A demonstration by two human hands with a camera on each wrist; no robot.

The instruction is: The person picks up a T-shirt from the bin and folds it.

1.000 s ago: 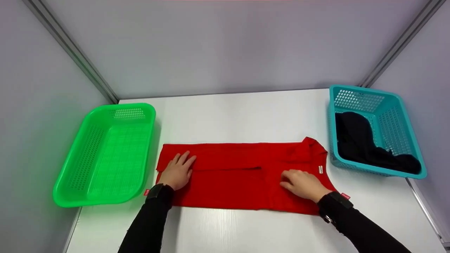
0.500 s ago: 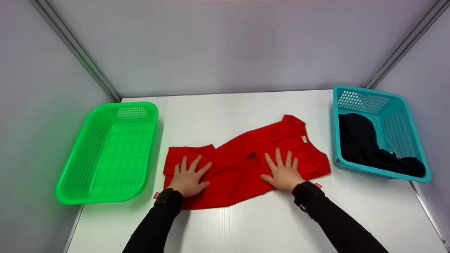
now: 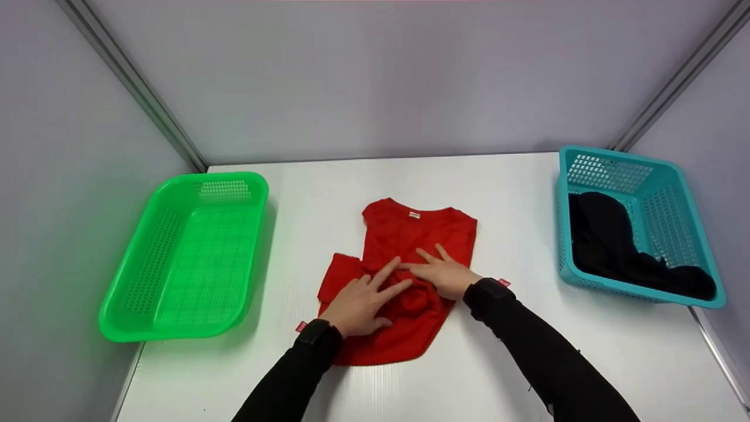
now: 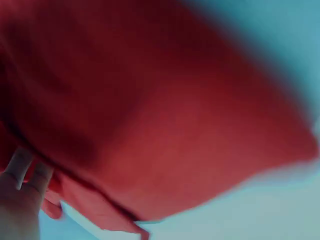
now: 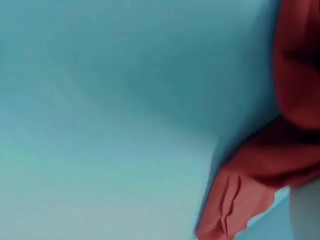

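Observation:
A red shirt point(image 3: 419, 225) lies rumpled on the table, its neckline and small white label toward the back wall. Both hands rest on its middle, where the cloth bunches into folds. My left hand point(image 3: 360, 305) lies over its left part with fingers spread. From the right side, my right hand point(image 3: 443, 275) reaches across it, fingers extended and their tips close to the left fingers. In the left wrist view, red cloth point(image 4: 165, 145) fills most of the picture, with fingers at the lower left. Folds of the shirt point(image 5: 245, 195) show along the right wrist view's right side.
A green plastic basket point(image 3: 249, 275) with nothing in it stands to the left. At the right, a turquoise basket point(image 3: 563, 234) holds a crumpled black cloth point(image 3: 609, 234). Pale walls point(image 3: 375, 82) enclose the white table point(image 3: 316, 199) at the back and sides.
The shirt has swung from lying left-to-right to having its neckline toward the back wall, and its middle has bunched up. My hands have come closer together, the right one moving left.

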